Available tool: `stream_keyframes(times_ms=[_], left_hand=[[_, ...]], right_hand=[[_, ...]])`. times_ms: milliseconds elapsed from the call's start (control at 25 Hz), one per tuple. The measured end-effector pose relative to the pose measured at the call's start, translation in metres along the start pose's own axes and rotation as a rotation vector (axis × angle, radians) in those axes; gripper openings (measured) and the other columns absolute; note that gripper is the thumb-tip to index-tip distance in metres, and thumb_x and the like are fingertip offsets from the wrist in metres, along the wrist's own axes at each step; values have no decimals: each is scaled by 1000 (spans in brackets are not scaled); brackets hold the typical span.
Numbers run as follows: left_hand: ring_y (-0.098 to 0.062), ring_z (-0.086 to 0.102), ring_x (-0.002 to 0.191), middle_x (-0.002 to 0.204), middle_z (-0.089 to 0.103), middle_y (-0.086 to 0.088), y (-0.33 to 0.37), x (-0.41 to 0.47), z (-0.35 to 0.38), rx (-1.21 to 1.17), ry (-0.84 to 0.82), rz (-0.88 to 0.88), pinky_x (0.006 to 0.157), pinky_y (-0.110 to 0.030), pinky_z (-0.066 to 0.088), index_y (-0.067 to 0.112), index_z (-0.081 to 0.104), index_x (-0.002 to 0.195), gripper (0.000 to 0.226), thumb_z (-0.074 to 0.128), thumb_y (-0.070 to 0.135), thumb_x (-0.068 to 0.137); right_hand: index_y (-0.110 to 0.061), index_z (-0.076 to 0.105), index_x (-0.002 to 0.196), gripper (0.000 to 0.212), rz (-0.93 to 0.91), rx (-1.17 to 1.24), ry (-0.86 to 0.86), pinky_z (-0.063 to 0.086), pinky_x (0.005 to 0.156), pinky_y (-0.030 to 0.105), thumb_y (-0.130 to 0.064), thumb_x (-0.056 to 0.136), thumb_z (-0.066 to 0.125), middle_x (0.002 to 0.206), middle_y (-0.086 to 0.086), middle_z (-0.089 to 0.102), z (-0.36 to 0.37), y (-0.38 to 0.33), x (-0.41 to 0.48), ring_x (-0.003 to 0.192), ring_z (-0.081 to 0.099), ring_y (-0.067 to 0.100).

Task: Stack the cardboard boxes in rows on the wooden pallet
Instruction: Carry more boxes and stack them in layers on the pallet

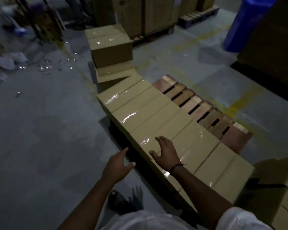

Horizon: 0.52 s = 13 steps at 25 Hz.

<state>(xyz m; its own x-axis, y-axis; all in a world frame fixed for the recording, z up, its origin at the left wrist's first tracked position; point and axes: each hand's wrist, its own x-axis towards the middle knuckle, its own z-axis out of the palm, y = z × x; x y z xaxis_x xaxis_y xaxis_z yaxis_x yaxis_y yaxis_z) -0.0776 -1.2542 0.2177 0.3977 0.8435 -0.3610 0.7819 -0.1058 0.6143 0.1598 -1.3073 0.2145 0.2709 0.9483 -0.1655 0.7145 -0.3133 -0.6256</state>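
Note:
A row of taped cardboard boxes [156,113] lies along the left side of the wooden pallet [201,105], whose bare slats show to the right. My right hand [165,151] hovers with spread fingers just over the top of a box in that row, holding nothing. My left hand [118,165] is open beside the row's left edge, above the floor. Beyond the pallet, a loose stack of boxes [110,45] stands on the floor, with a tilted box [113,77] under it.
More boxes [283,193] sit at the lower right. Large crates on pallets [145,14] stand at the back, a blue bin [244,25] and a dark tall load [273,47] at the right. Plastic scraps [7,60] litter the grey floor at the left.

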Motion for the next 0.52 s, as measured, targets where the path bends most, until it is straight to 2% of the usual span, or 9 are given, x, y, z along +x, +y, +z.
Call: stream_keyframes(times_ms=[120, 280, 520], left_hand=[[-21, 47, 135, 150, 49, -3, -41, 22, -66, -62, 73, -35, 110, -32, 39, 26, 34, 156, 82, 70, 53, 88], [-20, 50, 131, 147, 52, -3, -77, 55, -152, -105, 194, -33, 108, -33, 41, 24, 36, 155, 81, 71, 52, 87], [-19, 48, 133, 147, 51, 0, -96, 109, -215, -191, 254, -31, 111, -41, 42, 28, 37, 154, 77, 70, 53, 88]], right_hand=[[-20, 43, 148, 66, 13, 54, 54, 28, 117, 34, -41, 90, 68, 155, 8, 38, 29, -66, 55, 144, 30, 24], [-24, 41, 149, 66, -78, 66, 78, 31, 117, 38, -47, 91, 64, 155, 4, 38, 50, -152, 114, 143, 30, 22], [-27, 40, 149, 65, -104, 50, 45, 31, 116, 39, -48, 92, 64, 155, 1, 37, 70, -208, 182, 143, 30, 19]])
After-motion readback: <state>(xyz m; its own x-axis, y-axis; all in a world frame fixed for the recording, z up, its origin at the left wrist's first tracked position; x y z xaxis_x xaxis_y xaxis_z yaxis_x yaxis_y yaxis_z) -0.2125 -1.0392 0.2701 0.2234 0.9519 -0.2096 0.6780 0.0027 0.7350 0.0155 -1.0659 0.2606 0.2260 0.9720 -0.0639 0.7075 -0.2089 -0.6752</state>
